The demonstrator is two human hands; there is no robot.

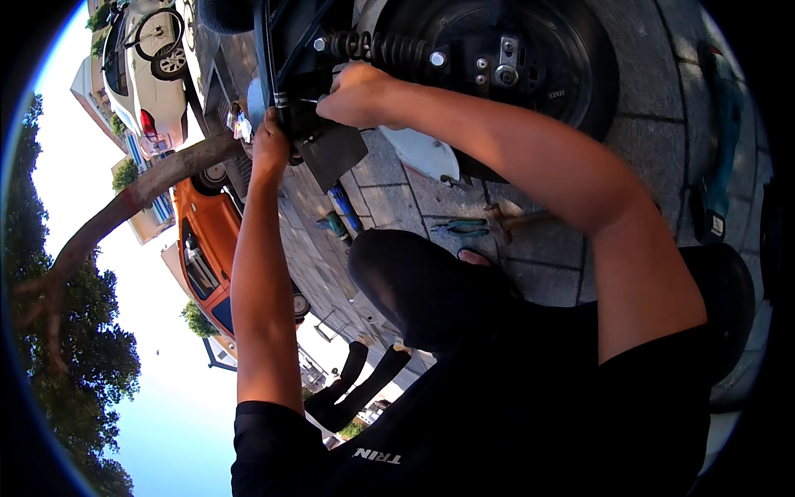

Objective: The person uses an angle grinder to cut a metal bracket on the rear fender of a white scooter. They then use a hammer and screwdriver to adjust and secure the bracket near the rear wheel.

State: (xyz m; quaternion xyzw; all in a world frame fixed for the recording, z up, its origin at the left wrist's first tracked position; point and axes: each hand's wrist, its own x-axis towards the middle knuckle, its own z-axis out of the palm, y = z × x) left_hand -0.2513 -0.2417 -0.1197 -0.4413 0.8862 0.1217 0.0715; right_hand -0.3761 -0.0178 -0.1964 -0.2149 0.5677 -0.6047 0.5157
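Observation:
At the underside of a two-wheeled vehicle, both of my hands work close together beside its dark frame. My left hand (272,142) is closed against a dark upright part of the frame; what its fingers hold is hidden. Just to the right, my right hand (358,95) is curled shut, and a thin metal shaft runs from its fingers toward the frame. Above that hand lies a black coil-spring shock absorber (381,50) with bolts at its ends. The black wheel (592,74) is to the right. A dark flat flap (333,156) hangs below my hands.
On the paving lie pliers (461,227), a hammer (526,221), a blue-handled tool (344,207), a green tool (334,226) and a white panel (421,153). A long teal power tool (722,141) is far right. A tree trunk (141,189), cars and another person's legs (356,393) are left.

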